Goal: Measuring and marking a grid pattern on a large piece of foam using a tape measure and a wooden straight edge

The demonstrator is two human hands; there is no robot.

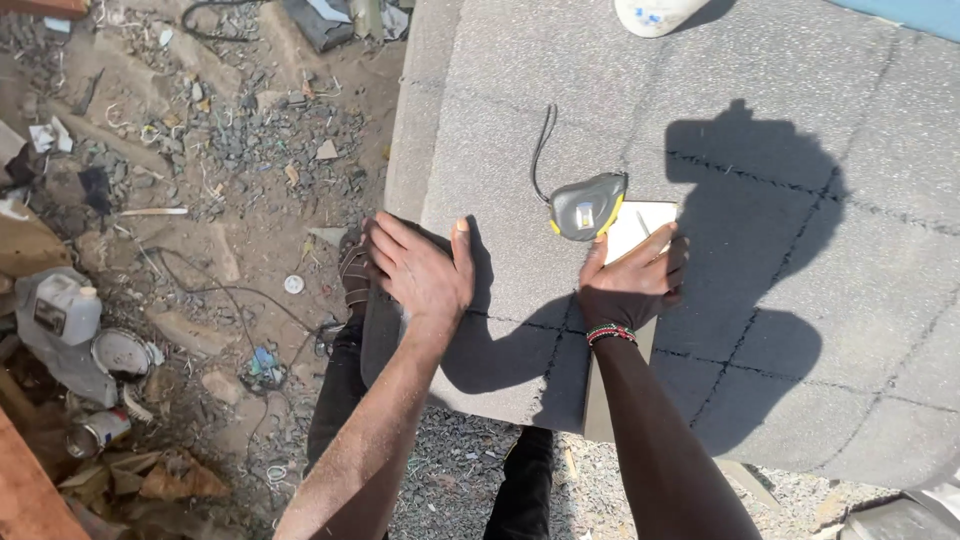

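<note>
Lying across the scene is one large grey slab (780,300), its face scored with dark joint lines, and both hands are resting on it. Beside it the dirt ground (200,200) is showing rubble, one white plastic jug (65,308) and one tin can (98,430). One pale flat board (640,225) is sitting on the slab under the right hand (632,280), whose fingers (655,245) are pressing flat and spread, gripping nothing. The left hand (420,268) is lying open at the slab's near edge, fingers extended, also holding nothing. One grey-and-yellow tape measure (588,207) is sitting on the slab, just above the right hand, touching the board's corner.
</note>
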